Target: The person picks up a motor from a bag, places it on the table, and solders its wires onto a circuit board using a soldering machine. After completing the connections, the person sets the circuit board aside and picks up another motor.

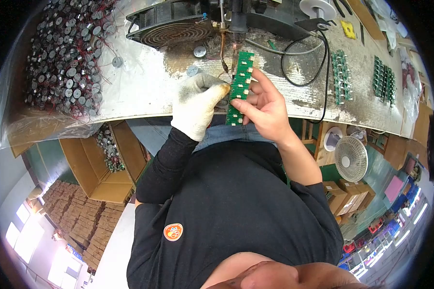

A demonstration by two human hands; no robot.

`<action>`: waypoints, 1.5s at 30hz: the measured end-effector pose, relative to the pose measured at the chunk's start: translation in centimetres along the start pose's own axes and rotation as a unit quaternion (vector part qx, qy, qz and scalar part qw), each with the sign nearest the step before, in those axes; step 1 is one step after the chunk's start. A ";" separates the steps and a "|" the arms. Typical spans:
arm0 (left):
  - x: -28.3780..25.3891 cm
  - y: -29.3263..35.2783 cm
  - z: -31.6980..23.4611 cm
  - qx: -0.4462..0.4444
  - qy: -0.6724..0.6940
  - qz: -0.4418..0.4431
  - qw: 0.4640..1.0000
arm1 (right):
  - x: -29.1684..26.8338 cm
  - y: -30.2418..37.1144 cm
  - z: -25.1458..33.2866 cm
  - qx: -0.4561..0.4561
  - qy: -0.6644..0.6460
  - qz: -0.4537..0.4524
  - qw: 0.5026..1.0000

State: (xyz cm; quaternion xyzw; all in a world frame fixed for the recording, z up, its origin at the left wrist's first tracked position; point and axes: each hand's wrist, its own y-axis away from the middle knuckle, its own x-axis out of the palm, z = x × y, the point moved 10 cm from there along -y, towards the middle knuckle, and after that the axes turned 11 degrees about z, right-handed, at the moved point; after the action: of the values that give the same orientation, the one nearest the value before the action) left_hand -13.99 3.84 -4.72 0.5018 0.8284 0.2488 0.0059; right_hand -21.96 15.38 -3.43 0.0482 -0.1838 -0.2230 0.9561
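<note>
Your right hand (269,110) pinches green board strip (240,86) over front edge of bench (144,86). Gloved left hand (194,107): fingers pressed together beside strip, contents hidden. Brace strip by edges.

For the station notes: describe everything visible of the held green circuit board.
The circuit board is a long, narrow green strip with small whitish blocks along it, near vertical in view, top leaning right. The bare right hand grips it; the gloved left hand is at its left edge. Its lower end extends past the bench.
</note>
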 end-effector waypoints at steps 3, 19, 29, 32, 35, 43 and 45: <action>0.1 0.2 -0.7 0.015 -0.010 -0.006 1.000 | 0.1 0.0 -0.1 0.000 -0.003 -0.002 1.000; 0.2 0.3 -0.4 0.029 0.035 -0.021 0.999 | 0.4 0.4 0.3 -0.001 -0.003 -0.005 1.000; -0.2 0.5 -0.1 0.013 0.000 -0.026 1.000 | 0.3 0.5 -0.7 0.021 0.004 -0.015 1.000; -0.6 0.8 -1.1 0.044 -0.056 -0.015 0.997 | 0.2 0.5 -0.6 0.013 0.003 -0.026 1.000; -2.6 2.5 -2.4 0.117 -0.271 -0.059 0.954 | 0.2 0.3 -0.5 0.021 -0.007 -0.025 0.999; -10.7 5.4 -7.3 0.254 -0.435 -0.296 0.811 | -0.8 0.4 -0.4 -0.008 -0.005 -0.038 0.999; -14.9 4.7 -7.4 0.213 -0.379 -0.362 0.825 | -0.7 0.5 0.2 0.004 0.027 -0.037 0.999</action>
State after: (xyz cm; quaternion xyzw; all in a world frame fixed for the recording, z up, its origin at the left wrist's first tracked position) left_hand -4.59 -9.84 0.17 0.2099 0.9155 -0.1635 0.3018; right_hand -22.43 16.11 -3.38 0.0645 -0.1572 -0.2561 0.9516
